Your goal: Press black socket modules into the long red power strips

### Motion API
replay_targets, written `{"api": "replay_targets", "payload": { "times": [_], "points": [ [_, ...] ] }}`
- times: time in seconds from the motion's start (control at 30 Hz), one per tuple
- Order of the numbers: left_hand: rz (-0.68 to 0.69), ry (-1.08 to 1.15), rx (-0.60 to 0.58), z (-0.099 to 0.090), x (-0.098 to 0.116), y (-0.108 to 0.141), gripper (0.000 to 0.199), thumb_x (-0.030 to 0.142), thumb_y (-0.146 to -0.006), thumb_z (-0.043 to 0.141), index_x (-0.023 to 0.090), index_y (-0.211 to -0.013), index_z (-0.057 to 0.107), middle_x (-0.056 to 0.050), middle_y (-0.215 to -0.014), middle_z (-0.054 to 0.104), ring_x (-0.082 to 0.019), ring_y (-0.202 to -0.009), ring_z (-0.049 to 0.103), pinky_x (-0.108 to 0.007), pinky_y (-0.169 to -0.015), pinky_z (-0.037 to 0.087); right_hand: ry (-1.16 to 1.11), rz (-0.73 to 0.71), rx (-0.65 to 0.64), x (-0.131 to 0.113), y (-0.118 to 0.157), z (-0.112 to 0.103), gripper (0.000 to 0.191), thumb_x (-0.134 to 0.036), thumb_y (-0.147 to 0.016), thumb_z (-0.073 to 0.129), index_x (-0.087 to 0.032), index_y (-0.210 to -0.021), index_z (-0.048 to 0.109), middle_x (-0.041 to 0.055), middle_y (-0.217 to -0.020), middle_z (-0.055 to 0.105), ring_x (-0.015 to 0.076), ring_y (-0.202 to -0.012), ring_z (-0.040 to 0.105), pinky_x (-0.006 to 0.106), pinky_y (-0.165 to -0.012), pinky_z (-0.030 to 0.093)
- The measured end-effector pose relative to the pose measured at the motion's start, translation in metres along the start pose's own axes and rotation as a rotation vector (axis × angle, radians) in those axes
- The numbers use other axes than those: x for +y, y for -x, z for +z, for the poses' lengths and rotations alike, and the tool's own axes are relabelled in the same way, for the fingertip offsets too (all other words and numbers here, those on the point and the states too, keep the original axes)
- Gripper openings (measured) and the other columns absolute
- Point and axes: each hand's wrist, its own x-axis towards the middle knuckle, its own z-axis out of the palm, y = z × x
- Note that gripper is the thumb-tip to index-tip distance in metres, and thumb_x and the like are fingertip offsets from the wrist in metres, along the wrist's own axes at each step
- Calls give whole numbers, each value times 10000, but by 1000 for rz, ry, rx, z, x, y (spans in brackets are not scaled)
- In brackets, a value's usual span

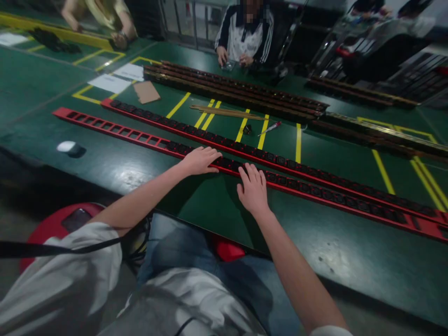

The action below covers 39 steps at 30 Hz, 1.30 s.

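Note:
Two long red strips lie side by side across the green table. The nearer red strip [315, 191] has open rectangular slots at its left part and black pieces in the slots from the middle rightward. The farther red strip [168, 123] carries black pieces along its length. My left hand [200, 160] rests on the nearer strip with its fingers stretched out over the black pieces. To its right, my right hand [252, 187] touches the near edge of the same strip, fingers apart. Neither hand visibly holds anything.
Behind the strips are a screwdriver [270, 128], a small black part [247, 129], thin brown strips [227, 112] and cardboard [146, 92]. Stacked dark strips [231, 88] lie farther back. A white mouse [68, 148] sits left. People sit across the table.

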Motion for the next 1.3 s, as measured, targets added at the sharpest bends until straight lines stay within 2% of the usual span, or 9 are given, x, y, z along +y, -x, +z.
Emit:
{"api": "replay_targets", "payload": {
  "times": [0.17, 0.37, 0.47, 0.57, 0.83, 1.0, 1.13, 1.3],
  "points": [
    [11, -32, 5, -2, 8, -6, 576, 557, -995, 651, 154, -1398, 570, -138, -1326, 678, -310, -1236, 613, -388, -952, 425, -2, 37, 17, -1, 0, -2, 559, -194, -969, 568, -113, -1522, 558, 179, -1649, 468, 347, -1556, 388, 593, -1302, 253],
    [13, -12, 64, 4, 36, -23, 561, 581, -1015, 606, 165, -1390, 581, -129, -1289, 696, -303, -1212, 627, -389, -936, 420, -4, 99, 64, 2, 4, -4, 495, -173, -966, 536, -31, -1436, 601, 226, -1593, 520, 328, -1535, 423, 566, -1318, 246],
    [-17, -3, 108, 9, 43, -25, 594, 605, -1009, 596, 167, -1411, 579, -120, -1287, 707, -299, -1186, 645, -400, -935, 427, 17, 98, 64, 1, 6, -3, 509, -177, -975, 525, -47, -1463, 580, 219, -1611, 502, 330, -1548, 405, 619, -1321, 189],
    [-30, 9, 121, 11, 45, -24, 622, 608, -996, 611, 164, -1429, 575, -115, -1288, 716, -295, -1176, 656, -408, -946, 432, 32, 59, 45, -1, 7, -1, 542, -177, -978, 521, -44, -1502, 543, 219, -1637, 470, 331, -1560, 387, 644, -1319, 157],
    [-42, 47, 144, 10, 44, -23, 579, 590, -983, 613, 171, -1383, 611, -111, -1273, 726, -296, -1152, 667, -416, -944, 457, -11, 31, 39, 0, 6, 0, 534, -172, -977, 510, -60, -1497, 563, 208, -1623, 491, 331, -1559, 391, 594, -1322, 238],
    [-41, 73, 149, 11, 43, -23, 517, 502, -963, 654, 187, -1372, 621, -120, -1273, 727, -301, -1159, 665, -419, -947, 471, -19, 34, 19, -3, 6, -1, 628, -164, -977, 498, -72, -1597, 452, 198, -1651, 457, 328, -1572, 369, 589, -1319, 267],
    [-57, 69, 153, 10, 45, -23, 529, 520, -962, 652, 175, -1362, 632, -129, -1264, 729, -309, -1143, 670, -429, -944, 480, 8, 20, -5, -4, 7, -2, 594, -167, -976, 510, -102, -1567, 508, 185, -1667, 438, 336, -1573, 366, 582, -1320, 263],
    [-53, 80, 156, 8, 46, -22, 507, 506, -959, 673, 197, -1359, 637, -114, -1276, 731, -299, -1167, 669, -417, -967, 477, -5, 37, 4, -3, 6, -2, 670, -164, -973, 511, -110, -1633, 410, 170, -1659, 452, 317, -1570, 373, 560, -1321, 270]
  ]
}}
